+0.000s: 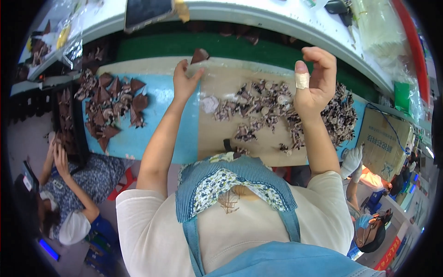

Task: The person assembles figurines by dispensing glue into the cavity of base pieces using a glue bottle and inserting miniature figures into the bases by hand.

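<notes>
Toward the upper middle of the frame, one loose brown cone (200,56) lies just beyond the fingertips of the left hand (186,83), up and slightly right of them, where the tan board (184,159) meets the green strip (161,47). Its outline is stubby, so its long axis is hard to tell. The left hand is clearly the nearer one; its thumb and fingers stand apart with nothing seen between them, and whether a fingertip touches the cone I cannot tell. The right hand (318,85) is raised at upper right, well apart from it, fingers curled, a gap between index and taped thumb, nothing visible in it.

Counted: two hands, one loose cone, one white crumpled lump (210,104) at centre, one heap of brown cones (102,94) at left, roughly ten but overlapping, and dark-and-pale scraps (265,108) too many to number.
</notes>
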A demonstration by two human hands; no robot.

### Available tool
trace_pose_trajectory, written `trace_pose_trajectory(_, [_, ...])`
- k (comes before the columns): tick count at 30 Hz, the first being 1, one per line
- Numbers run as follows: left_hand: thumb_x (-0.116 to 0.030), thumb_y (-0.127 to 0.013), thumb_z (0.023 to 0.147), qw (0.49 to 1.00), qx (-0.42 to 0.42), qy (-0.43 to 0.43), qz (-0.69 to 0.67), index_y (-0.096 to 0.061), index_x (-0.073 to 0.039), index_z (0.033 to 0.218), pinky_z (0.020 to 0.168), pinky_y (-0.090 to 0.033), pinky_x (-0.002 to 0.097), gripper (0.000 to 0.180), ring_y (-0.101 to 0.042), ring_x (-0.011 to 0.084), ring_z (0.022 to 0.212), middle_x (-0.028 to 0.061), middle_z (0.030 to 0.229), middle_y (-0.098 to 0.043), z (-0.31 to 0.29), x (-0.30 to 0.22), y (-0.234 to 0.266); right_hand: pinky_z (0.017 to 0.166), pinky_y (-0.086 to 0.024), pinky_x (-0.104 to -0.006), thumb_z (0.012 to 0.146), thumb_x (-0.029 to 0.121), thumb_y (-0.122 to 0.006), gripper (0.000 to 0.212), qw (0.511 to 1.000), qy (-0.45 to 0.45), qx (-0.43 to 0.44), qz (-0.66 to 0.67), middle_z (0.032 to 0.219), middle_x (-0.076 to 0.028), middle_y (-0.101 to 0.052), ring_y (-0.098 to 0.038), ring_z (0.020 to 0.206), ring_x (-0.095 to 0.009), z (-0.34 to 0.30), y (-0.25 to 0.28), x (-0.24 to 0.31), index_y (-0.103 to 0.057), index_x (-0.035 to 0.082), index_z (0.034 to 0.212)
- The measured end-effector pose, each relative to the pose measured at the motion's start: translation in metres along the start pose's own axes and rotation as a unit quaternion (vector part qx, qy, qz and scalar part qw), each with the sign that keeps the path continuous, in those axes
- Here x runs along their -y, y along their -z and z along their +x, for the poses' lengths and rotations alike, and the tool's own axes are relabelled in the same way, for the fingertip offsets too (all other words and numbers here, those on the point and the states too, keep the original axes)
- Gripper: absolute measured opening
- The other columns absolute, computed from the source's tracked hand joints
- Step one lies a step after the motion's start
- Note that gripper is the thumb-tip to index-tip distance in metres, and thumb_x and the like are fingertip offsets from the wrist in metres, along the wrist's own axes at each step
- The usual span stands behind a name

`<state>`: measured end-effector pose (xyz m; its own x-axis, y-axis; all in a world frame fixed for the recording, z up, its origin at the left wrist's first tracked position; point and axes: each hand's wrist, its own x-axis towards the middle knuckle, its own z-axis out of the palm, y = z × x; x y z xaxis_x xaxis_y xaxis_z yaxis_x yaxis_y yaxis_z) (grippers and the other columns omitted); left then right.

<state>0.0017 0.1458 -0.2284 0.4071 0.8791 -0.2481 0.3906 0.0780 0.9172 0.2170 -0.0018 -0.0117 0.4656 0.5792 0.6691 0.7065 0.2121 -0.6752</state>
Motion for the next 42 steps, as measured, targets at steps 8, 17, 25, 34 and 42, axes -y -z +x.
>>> trace_pose_trajectory(8, [-0.03,-0.078,0.067,0.949,-0.018,-0.124,0.291,-0.044,0.009,0.122,0.094,-0.04,0.0441,0.076,-0.05,0.0397,0.105,0.0272,0.112,-0.054,0.061,0.014,-0.038,0.082,-0.04,-0.0293,0.078,0.011,-0.068,0.049,0.976,0.039,-0.106,-0.189,0.109,-0.01,-0.049,-0.05,0.097,-0.018,0.074,-0.014,-0.017,-0.044,0.0,0.12])
trace_pose_trajectory(17, [-0.016,-0.083,0.068,0.955,0.167,0.016,-0.243,-0.045,0.002,0.118,0.085,-0.046,0.0269,0.065,-0.055,0.013,0.096,0.0061,0.104,-0.057,-0.066,-0.117,0.007,0.077,-0.044,-0.0256,0.087,0.005,-0.058,0.031,0.99,-0.102,0.032,0.089,0.1,-0.008,-0.058,-0.056,0.089,-0.015,0.068,-0.009,0.016,-0.05,-0.002,0.116])
trace_pose_trajectory(25, [-0.007,-0.085,0.061,0.927,0.227,-0.059,-0.293,-0.041,-0.002,0.117,0.085,-0.046,0.0272,0.071,-0.055,0.0118,0.098,0.0048,0.105,-0.056,-0.147,-0.191,0.036,0.073,-0.049,-0.0317,0.072,0.006,-0.07,0.035,0.951,-0.068,0.299,0.022,0.093,-0.014,-0.065,-0.062,0.082,-0.027,0.016,0.052,0.091,-0.062,0.001,0.106])
trace_pose_trajectory(34, [-0.008,-0.083,0.062,0.927,0.225,-0.077,-0.29,-0.041,-0.001,0.117,0.086,-0.047,0.0281,0.07,-0.056,0.0135,0.099,0.0077,0.106,-0.056,-0.18,-0.207,0.033,0.067,-0.042,-0.0359,0.064,0.004,-0.071,0.032,0.938,0.094,0.328,-0.065,0.084,-0.015,-0.065,-0.06,0.073,-0.028,0.009,0.062,0.134,-0.062,-0.002,0.093])
trace_pose_trajectory(42, [-0.01,-0.083,0.062,0.927,0.234,-0.078,-0.282,-0.042,-0.001,0.116,0.087,-0.047,0.0289,0.069,-0.056,0.0148,0.1,0.0087,0.106,-0.056,-0.187,-0.206,0.035,0.065,-0.039,-0.0364,0.064,0.003,-0.07,0.031,0.929,0.108,0.343,-0.085,0.084,-0.014,-0.065,-0.058,0.069,-0.026,0.006,0.063,0.146,-0.063,0.0,0.093])
